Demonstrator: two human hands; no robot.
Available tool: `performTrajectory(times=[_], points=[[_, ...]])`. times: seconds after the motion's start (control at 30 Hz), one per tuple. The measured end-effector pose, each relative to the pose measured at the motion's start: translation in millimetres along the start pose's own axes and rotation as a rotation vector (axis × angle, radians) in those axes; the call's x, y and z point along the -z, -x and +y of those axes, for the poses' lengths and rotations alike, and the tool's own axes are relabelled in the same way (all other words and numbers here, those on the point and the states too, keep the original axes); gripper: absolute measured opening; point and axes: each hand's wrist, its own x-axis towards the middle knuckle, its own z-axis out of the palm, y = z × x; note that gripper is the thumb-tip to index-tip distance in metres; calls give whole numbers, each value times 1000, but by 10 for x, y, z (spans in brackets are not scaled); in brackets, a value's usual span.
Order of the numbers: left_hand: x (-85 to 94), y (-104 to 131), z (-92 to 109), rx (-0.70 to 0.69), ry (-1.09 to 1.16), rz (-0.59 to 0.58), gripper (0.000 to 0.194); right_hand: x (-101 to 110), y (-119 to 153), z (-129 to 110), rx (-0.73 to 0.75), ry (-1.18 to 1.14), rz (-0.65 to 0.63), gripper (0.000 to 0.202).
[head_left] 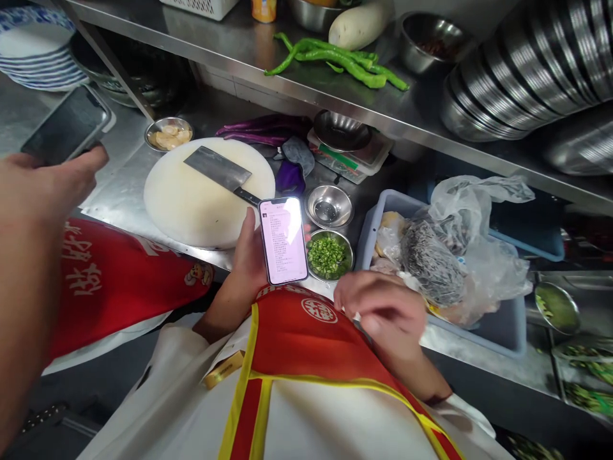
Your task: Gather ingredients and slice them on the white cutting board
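The left hand (pixel 251 255) holds a smartphone (pixel 286 240) upright over the counter's (pixel 110 172) near edge, thumb along its left side and fingertips showing at its right. Its glossy screen is lit with lines of text. The right hand (pixel 387 306) is raised between the smartphone and a plastic bin (pixel 502 329), fingers curled inward; blur hides whether they pinch anything.

Just right of the smartphone, a steel bowl (pixel 351 259) holds finely chopped green pieces; a shiny steel dish (pixel 329 206) sits behind it. The grey-blue bin holds crinkled, translucent plastic bags (pixel 488 236). Left of these, a metal cleaver (pixel 218 169) lies flat on a thick, round white cutting board (pixel 184 204), its dark handle towards the smartphone. Beyond the board's far left edge, a small bowl (pixel 149 137) contains pale slices. Smooth, long green peppers (pixel 335 56) lie along the steel shelf's (pixel 215 45) front edge. At far left, another person's hand (pixel 57 182) holds a dark-screened phone (pixel 69 124).
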Motion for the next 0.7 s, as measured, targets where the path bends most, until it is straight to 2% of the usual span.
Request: performTrajectory(times=[0.07, 0.17, 0.27, 0.33, 0.53, 0.7], points=[[-8, 6, -37, -12, -33, 43, 78, -14, 79, 187, -127, 169, 2, 13], [-45, 30, -86, 20, -74, 104, 83, -37, 207, 335, -177, 372, -143, 26], [-71, 55, -117, 30, -105, 115, 84, -46, 273, 407, -151, 392, -283, 34], [-63, 63, -132, 9, -121, 97, 80, -48, 284, 442, -163, 385, -323, 37], [-19, 72, -134, 10, -133, 101, 78, -69, 281, 497, -213, 388, -281, 39], [-69, 80, -108, 30, -122, 121, 80, -91, 299, 504, -207, 371, -250, 40]])
